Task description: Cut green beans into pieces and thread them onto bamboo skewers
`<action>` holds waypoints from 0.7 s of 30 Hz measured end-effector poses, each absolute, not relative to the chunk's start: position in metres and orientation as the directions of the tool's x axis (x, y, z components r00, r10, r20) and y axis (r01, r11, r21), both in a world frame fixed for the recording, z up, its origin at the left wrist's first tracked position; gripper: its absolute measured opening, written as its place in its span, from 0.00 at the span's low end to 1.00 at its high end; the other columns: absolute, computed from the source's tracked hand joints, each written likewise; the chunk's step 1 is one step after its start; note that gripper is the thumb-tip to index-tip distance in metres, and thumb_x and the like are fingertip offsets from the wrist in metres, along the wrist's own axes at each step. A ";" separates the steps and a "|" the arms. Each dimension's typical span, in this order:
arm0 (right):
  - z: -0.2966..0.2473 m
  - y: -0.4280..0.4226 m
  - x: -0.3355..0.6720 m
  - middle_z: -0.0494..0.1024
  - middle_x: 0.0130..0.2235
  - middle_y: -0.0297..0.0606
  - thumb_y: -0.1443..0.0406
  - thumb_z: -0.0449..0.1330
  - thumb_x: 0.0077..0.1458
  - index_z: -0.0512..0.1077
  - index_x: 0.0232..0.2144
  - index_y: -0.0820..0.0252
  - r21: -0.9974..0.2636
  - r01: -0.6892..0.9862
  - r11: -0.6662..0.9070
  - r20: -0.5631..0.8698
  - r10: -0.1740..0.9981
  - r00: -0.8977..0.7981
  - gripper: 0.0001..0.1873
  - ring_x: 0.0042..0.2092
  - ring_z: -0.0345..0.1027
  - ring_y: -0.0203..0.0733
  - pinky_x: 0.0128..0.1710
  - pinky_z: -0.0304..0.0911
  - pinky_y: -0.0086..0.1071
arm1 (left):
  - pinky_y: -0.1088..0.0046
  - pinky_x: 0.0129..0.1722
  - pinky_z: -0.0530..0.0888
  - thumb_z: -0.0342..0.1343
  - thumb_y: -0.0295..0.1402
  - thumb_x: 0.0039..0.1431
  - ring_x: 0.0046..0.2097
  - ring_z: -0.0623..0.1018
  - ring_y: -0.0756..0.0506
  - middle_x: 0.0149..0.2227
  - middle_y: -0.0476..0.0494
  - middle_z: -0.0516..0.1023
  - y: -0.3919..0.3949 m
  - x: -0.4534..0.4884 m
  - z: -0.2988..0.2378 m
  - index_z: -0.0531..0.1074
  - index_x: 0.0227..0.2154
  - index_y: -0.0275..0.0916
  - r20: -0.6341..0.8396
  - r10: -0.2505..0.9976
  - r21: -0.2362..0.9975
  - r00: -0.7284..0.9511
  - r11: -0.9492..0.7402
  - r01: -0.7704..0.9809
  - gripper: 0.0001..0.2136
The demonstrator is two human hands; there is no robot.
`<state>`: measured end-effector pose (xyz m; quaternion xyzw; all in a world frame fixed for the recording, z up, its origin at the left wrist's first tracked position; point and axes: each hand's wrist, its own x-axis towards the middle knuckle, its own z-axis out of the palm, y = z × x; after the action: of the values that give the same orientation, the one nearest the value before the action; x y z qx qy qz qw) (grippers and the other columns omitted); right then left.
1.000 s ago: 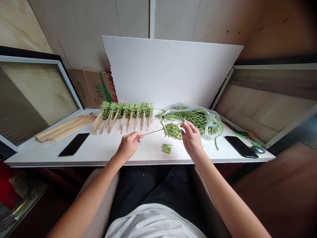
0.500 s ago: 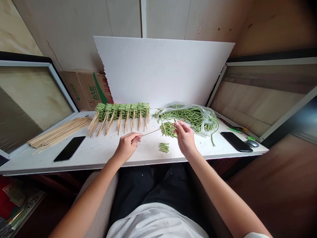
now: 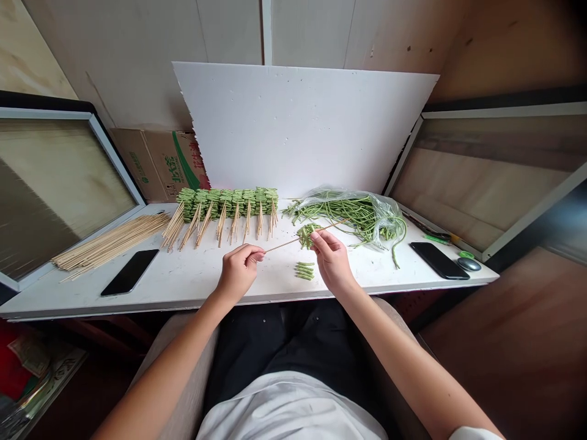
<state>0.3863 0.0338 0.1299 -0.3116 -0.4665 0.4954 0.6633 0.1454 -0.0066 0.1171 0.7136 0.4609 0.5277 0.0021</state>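
Observation:
A thin bamboo skewer (image 3: 284, 245) runs between my two hands above the table. My left hand (image 3: 239, 269) is closed around its near left end. My right hand (image 3: 331, 256) pinches farther along it, apparently on a cut long bean piece mostly hidden by the fingertips; the skewer's far end sticks out beyond them. Under the skewer lies a small heap of cut bean pieces (image 3: 304, 237), partly behind my right hand. Closer to me, several cut pieces form a short row (image 3: 304, 271). Finished bean skewers (image 3: 229, 205) stand stacked along the back left, sticks toward me.
Loose bamboo skewers (image 3: 110, 241) lie at the left beside a black phone (image 3: 129, 273). Long beans (image 3: 348, 214) spill from a clear plastic bag (image 3: 380, 221) at back right. Another phone (image 3: 439, 260) and a computer mouse (image 3: 468, 264) rest at right. A white foam board (image 3: 302, 128) stands behind.
My right hand has moved left and slightly lower along the skewer, whose far end now shows past the fingers. The left hand has stayed nearly in place, holding the skewer.

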 end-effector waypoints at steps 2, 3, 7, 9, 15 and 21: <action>0.126 0.035 0.386 0.79 0.43 0.36 0.51 0.77 0.48 0.80 0.33 0.52 -0.876 -0.348 0.333 0.332 0.941 0.064 0.17 0.43 0.70 0.42 0.43 0.66 0.36 | 0.72 0.36 0.78 0.53 0.26 0.67 0.33 0.83 0.46 0.30 0.46 0.84 -0.007 0.147 0.118 0.80 0.34 0.40 0.738 0.675 0.504 0.018 -0.568 0.651 0.10; 0.125 0.035 0.386 0.79 0.43 0.36 0.51 0.77 0.48 0.80 0.33 0.52 -0.877 -0.340 0.339 0.340 0.939 0.058 0.17 0.43 0.70 0.42 0.44 0.66 0.36 | 0.72 0.36 0.78 0.53 0.26 0.67 0.32 0.82 0.46 0.29 0.46 0.83 -0.007 0.148 0.118 0.80 0.34 0.40 0.732 0.681 0.509 0.019 -0.566 0.648 0.11; 0.119 0.035 0.384 0.79 0.40 0.35 0.50 0.76 0.50 0.80 0.32 0.51 -0.885 -0.336 0.323 0.332 0.943 0.031 0.16 0.40 0.68 0.41 0.43 0.66 0.36 | 0.73 0.34 0.78 0.53 0.25 0.66 0.31 0.82 0.47 0.29 0.47 0.83 -0.007 0.149 0.115 0.79 0.32 0.40 0.732 0.682 0.517 0.011 -0.566 0.643 0.11; 0.118 0.034 0.382 0.78 0.39 0.35 0.50 0.76 0.51 0.81 0.32 0.52 -0.885 -0.341 0.317 0.325 0.945 0.033 0.16 0.39 0.67 0.40 0.43 0.65 0.35 | 0.73 0.35 0.79 0.52 0.25 0.66 0.32 0.82 0.47 0.29 0.47 0.83 -0.007 0.149 0.115 0.79 0.33 0.40 0.745 0.667 0.505 0.000 -0.565 0.652 0.11; 0.119 0.031 0.380 0.79 0.40 0.35 0.50 0.77 0.49 0.81 0.32 0.52 -0.886 -0.352 0.300 0.296 0.953 0.066 0.16 0.39 0.68 0.40 0.43 0.65 0.36 | 0.72 0.39 0.79 0.50 0.20 0.64 0.36 0.83 0.46 0.33 0.46 0.84 -0.011 0.150 0.114 0.79 0.34 0.40 0.814 0.580 0.418 0.005 -0.591 0.690 0.13; 0.114 0.032 0.377 0.80 0.42 0.36 0.51 0.77 0.48 0.81 0.31 0.52 -0.878 -0.369 0.306 0.301 0.951 0.072 0.16 0.40 0.69 0.41 0.43 0.67 0.36 | 0.73 0.38 0.78 0.50 0.21 0.64 0.34 0.83 0.46 0.32 0.46 0.84 -0.009 0.151 0.109 0.78 0.34 0.40 0.789 0.614 0.451 -0.005 -0.574 0.684 0.13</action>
<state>0.3765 0.0323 0.1144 -0.3138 -0.4639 0.4986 0.6616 0.1510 -0.0088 0.1091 0.7045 0.4604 0.5390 -0.0324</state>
